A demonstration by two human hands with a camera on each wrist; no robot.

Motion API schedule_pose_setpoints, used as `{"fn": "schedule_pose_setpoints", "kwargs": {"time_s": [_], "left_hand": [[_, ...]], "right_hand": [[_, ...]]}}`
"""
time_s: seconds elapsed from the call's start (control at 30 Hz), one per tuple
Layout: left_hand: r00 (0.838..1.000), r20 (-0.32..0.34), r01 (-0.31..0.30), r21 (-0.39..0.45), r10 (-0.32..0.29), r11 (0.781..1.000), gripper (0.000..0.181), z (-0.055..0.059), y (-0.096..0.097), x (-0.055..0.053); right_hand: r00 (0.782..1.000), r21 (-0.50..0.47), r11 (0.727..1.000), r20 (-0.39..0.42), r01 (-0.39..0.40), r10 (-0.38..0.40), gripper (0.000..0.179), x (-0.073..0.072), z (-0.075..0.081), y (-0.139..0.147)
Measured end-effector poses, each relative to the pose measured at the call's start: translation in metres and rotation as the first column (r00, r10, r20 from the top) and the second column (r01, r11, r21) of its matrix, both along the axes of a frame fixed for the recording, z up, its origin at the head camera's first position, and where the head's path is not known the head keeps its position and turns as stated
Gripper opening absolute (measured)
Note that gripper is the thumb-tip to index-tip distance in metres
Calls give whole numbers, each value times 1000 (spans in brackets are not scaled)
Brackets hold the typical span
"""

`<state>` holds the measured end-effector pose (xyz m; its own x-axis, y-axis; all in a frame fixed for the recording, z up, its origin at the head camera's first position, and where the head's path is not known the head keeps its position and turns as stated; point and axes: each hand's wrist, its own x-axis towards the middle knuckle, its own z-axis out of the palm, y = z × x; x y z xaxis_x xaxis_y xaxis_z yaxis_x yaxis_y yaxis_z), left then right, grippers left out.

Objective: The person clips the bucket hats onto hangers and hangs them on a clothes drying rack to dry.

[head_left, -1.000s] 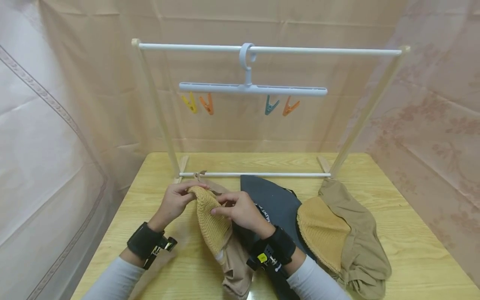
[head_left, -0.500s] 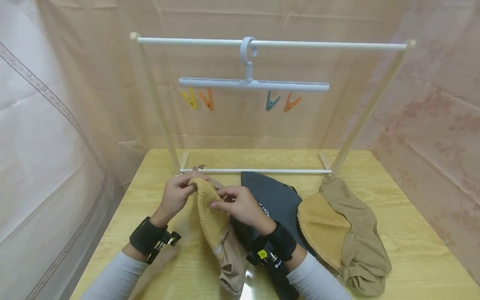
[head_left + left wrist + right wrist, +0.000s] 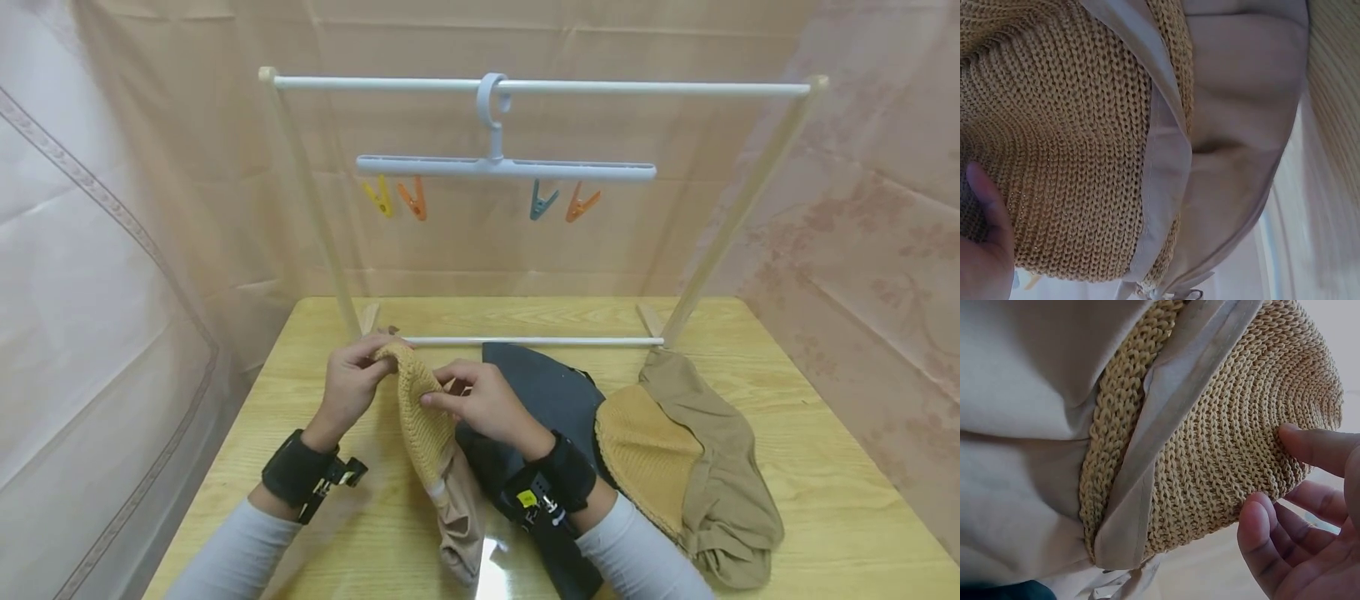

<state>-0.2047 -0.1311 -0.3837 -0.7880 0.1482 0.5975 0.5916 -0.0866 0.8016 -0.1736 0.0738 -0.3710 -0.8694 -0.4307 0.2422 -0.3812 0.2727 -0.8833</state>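
A sun hat (image 3: 423,425) with a tan knitted straw-like crown and a beige cloth brim is held up between both hands, brim hanging toward the person. My left hand (image 3: 351,379) pinches the crown's far left part; in the left wrist view its thumb (image 3: 990,203) lies against the knit. On the crown's right side, my right hand (image 3: 487,404) pinches the knit between thumb and fingers. The right wrist view shows a pale cloth band (image 3: 1129,512) inside the crown's edge. Under the right forearm lies a dark hat (image 3: 536,383) with white lettering.
Another tan knit and khaki cloth hat (image 3: 712,475) lies at the right of the wooden table (image 3: 810,467). Behind stands a rack with a white top bar (image 3: 637,87). A pale hanger (image 3: 570,169) hangs from it, with several coloured clips (image 3: 416,200) below.
Both hands have risen slightly and moved a little farther away with the hat, whose hanging brim has swung a little left. The head view tilted slightly down.
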Motion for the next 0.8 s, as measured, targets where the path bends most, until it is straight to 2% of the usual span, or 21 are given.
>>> {"fn": "schedule_pose_setpoints", "kwargs": {"time_s": [0.13, 0.27, 0.53, 0.8], "left_hand": [[999, -25, -22, -2, 22, 1000, 34, 4, 0, 1], [998, -42, -39, -21, 38, 999, 29, 7, -1, 1], [997, -71, -35, -80, 30, 996, 18, 18, -4, -5], [995, -87, -53, -95, 45, 994, 23, 29, -7, -6]], "right_hand": [[999, 16, 1000, -42, -13, 13, 20, -1, 2, -2], [997, 31, 999, -72, -23, 25, 21, -2, 5, -3], [986, 80, 997, -166, -3, 17, 18, -9, 13, -2], [983, 75, 997, -183, -22, 35, 18, -12, 19, -2]]}}
